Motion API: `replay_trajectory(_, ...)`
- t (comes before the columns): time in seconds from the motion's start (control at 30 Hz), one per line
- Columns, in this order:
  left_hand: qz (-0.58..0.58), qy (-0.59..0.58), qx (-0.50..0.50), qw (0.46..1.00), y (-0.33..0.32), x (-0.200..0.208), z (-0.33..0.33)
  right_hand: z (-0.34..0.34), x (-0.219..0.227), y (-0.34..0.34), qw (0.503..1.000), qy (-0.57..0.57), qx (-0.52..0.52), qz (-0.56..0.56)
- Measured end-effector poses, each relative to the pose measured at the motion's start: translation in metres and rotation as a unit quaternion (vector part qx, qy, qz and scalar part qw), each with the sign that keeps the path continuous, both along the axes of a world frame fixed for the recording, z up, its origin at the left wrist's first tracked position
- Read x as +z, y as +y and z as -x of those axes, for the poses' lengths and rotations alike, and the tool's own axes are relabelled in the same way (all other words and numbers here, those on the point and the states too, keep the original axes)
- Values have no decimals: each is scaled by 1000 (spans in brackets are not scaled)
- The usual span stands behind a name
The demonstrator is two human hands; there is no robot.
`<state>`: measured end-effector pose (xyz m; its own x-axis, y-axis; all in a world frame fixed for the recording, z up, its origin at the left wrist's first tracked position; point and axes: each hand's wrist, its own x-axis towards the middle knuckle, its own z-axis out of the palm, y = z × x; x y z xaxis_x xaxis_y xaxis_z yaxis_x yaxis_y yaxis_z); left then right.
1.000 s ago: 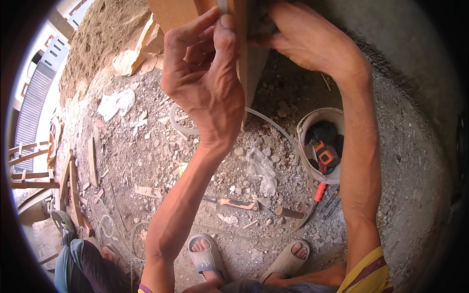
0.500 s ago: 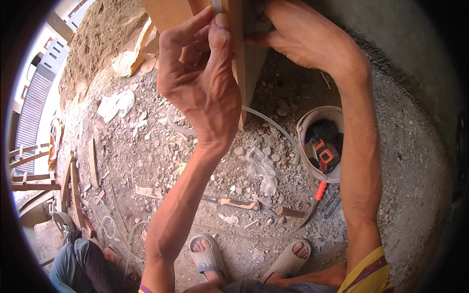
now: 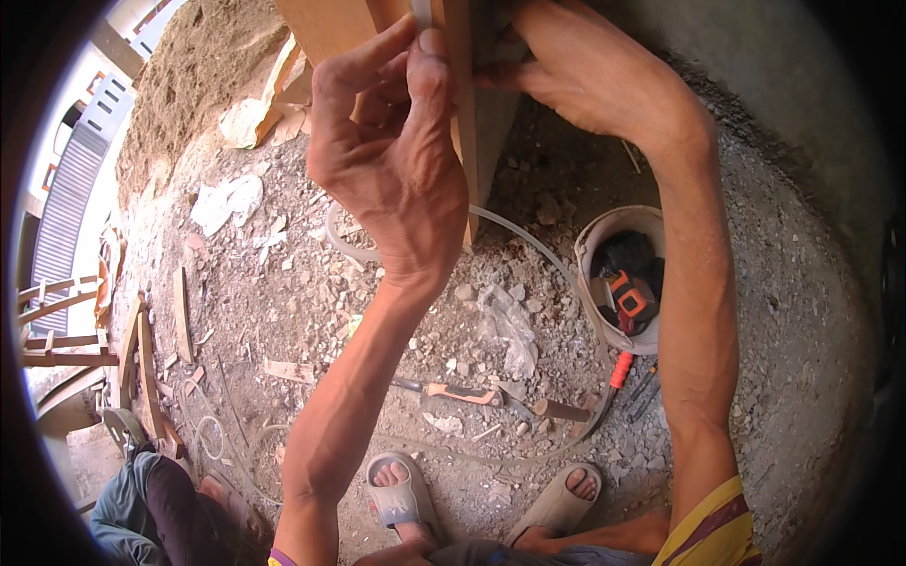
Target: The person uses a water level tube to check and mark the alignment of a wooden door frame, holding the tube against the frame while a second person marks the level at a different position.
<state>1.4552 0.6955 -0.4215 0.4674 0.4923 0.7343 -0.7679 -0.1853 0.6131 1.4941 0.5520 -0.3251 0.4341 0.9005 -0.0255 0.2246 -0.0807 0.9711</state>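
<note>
My left hand (image 3: 392, 160) is closed, with thumb and forefinger pinching a clear hose (image 3: 423, 13) against the face of an upright wooden post (image 3: 456, 57) at the top of the view. Below that hand the hose curves away in a wide loop over the ground. My right hand (image 3: 538, 66) reaches in from the right and grips the post's right side; most of its fingers are hidden behind the wood or cut off by the top edge.
A white bucket (image 3: 583, 247) with an orange tape measure (image 3: 630, 294) stands by my right forearm. On the rubble lie an orange-handled tool (image 3: 462, 393), a hammer (image 3: 562, 409) and plastic scraps. Another person's legs (image 3: 160, 509) show at lower left, near wood pieces (image 3: 146, 363).
Both hands keep their hold on the hose and post. The view has shifted very slightly; the other person's legs at lower left have moved a little.
</note>
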Motion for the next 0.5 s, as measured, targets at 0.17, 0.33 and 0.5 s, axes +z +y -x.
replay_trajectory(0.17, 29, -2, 11, 1000, -2, -3, -4, 11, 34, 7, 757, 393, -124, -507)
replay_trajectory(0.33, 41, 22, 23, 999, -4, 0, 0, 39, 37, 13, 645, 356, 189, -649)
replay_trajectory(0.5, 69, 7, -2, 998, -4, 8, -1, 26, 51, 3, 597, 487, 265, -580)
